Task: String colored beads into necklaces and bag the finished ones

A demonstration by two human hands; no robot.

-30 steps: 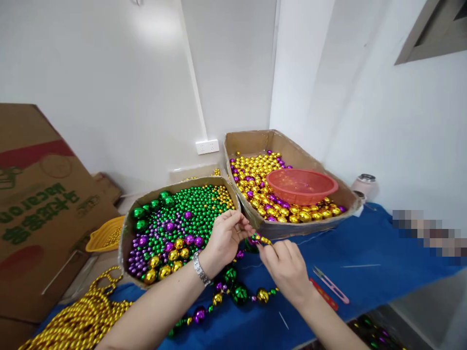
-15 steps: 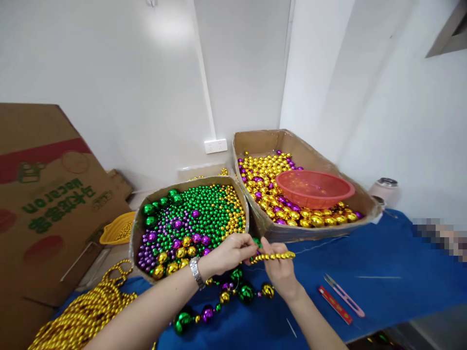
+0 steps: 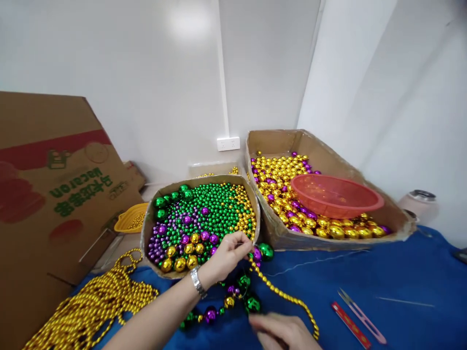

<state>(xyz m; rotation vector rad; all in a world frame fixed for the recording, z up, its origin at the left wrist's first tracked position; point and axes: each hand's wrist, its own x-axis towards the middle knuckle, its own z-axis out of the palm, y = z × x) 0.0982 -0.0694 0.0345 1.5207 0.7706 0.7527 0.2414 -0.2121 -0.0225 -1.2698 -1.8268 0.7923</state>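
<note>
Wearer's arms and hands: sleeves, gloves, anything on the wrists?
Left hand: no glove; silver-coloured link band at the wrist, watch or bracelet unclear. Left forearm: no sleeve in view. Right hand: no glove, blurred; its wrist isn't visible.

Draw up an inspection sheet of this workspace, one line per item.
Surface: blue cloth, slightly creased.
Job's things: gold bead strand trailing from the left fingertips; multicolored garland on the cloth; smaller carton and larger carton, both holding loose beads.
Clutter: pink-handled snips beside a red strip; red basket resting in the larger carton; heaped gold strands at left.
Hands: left hand pinching the strand's end; right hand blurred at the bottom edge, grip unclear.
Cables: nothing seen; thin thread on the cloth.
Surroundings: pale walls, white socket, printed cardboard box.
</note>
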